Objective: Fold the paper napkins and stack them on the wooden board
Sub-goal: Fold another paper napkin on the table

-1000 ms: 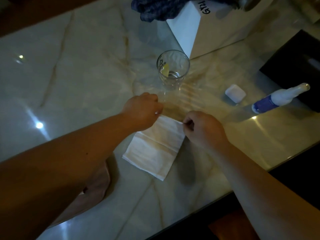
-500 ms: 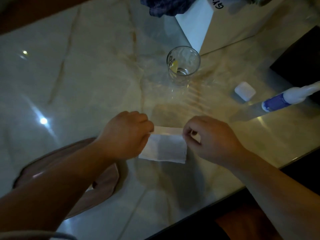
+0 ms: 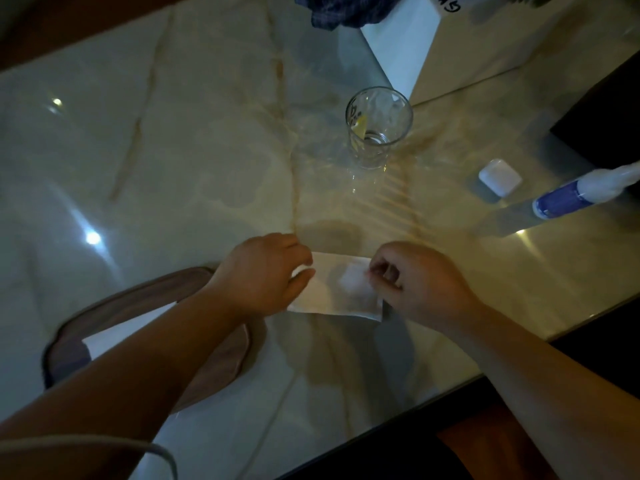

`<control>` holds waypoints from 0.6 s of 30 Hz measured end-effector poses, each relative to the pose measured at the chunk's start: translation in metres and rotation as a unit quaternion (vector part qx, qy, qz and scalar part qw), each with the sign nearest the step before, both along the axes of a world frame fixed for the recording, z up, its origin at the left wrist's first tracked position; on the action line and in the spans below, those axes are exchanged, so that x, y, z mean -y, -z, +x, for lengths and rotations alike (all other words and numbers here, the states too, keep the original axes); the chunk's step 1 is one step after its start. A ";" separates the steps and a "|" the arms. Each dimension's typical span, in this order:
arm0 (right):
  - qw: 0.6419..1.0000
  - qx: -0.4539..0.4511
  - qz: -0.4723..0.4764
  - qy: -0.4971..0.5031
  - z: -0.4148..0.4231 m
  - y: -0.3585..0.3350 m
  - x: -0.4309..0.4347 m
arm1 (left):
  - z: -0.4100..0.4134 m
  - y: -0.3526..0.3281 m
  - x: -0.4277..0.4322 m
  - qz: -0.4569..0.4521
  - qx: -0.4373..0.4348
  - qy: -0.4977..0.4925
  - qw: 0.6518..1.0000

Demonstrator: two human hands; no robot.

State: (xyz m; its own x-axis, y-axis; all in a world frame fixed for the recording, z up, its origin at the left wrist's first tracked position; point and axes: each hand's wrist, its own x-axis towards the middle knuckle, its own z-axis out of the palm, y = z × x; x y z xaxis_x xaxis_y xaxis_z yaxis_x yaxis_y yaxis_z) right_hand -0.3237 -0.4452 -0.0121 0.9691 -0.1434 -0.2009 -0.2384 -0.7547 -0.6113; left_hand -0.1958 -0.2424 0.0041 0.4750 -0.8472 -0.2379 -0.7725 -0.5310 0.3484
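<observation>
A white paper napkin [image 3: 337, 289] lies folded into a small rectangle on the marble table, near its front edge. My left hand [image 3: 266, 275] rests on the napkin's left end, fingers curled over it. My right hand [image 3: 415, 282] pinches the napkin's right edge between thumb and fingertips. The wooden board [image 3: 207, 372] sits at the lower left, mostly under my left forearm, with a white folded napkin [image 3: 114, 336] on it.
An almost empty drinking glass [image 3: 379, 128] stands behind the hands. A small white case [image 3: 500, 177] and a blue-and-white bottle [image 3: 581, 192] lie at the right. A white box [image 3: 405, 39] and dark cloth [image 3: 343, 10] are at the back. The table's front edge [image 3: 450, 386] runs diagonally.
The napkin's far half has been folded toward me, so it is now about half its earlier size. Both hands came nearer with it, and the wooden board has come into view.
</observation>
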 end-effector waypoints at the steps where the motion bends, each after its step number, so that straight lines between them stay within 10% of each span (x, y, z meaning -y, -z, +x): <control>1: 1.000 -0.002 -0.006 0.013 0.005 0.003 0.004 | 0.003 0.004 0.003 -0.005 -0.001 -0.026 1.000; 18: 0.998 -0.041 -0.041 -0.015 0.022 0.014 0.010 | 0.013 0.027 0.024 0.065 -0.055 -0.095 0.992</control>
